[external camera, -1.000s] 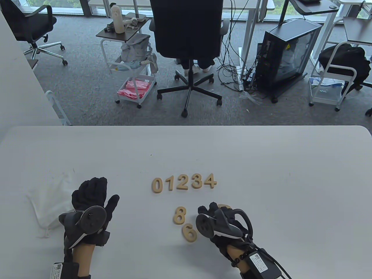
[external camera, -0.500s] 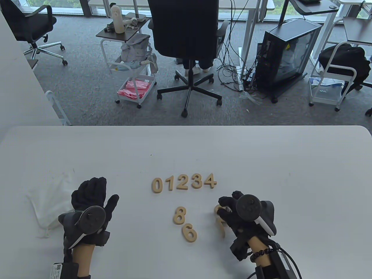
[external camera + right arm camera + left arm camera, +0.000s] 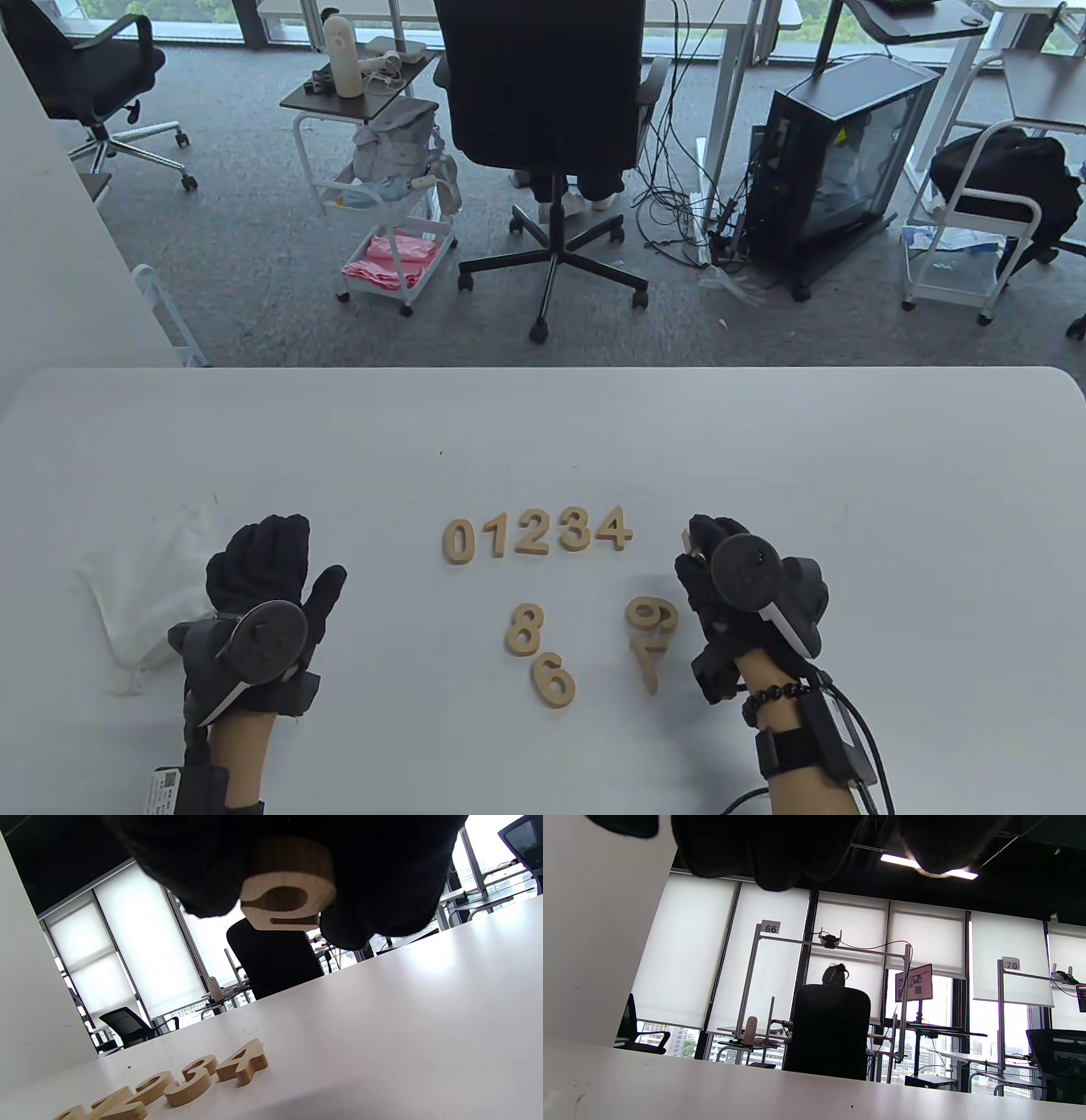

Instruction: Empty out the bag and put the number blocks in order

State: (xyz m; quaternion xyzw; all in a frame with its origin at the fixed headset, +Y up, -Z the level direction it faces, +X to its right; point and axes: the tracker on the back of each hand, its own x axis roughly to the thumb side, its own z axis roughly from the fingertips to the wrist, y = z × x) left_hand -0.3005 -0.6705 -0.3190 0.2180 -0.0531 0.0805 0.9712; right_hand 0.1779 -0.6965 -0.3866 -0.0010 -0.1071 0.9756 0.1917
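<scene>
Right hand [image 3: 747, 594] above table [image 3: 848, 475], fingers pinched on a 5 [image 3: 288, 899], just right of row 0–4 [image 3: 537, 535]. Left hand [image 3: 263, 594] flat, fingers relaxed, beside bag [image 3: 144, 577]. Loose: 8 [image 3: 526, 630], 6 [image 3: 553, 681], 9 [image 3: 652, 613], 7 [image 3: 650, 666].

Dark fingers [image 3: 772, 853], perhaps relaxed, above table [image 3: 712, 1090].

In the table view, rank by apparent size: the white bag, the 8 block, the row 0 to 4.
Largest to smallest:
1. row 0 to 4, though the white bag looks comparable and is partly hidden by the left hand
2. 8 block
</scene>
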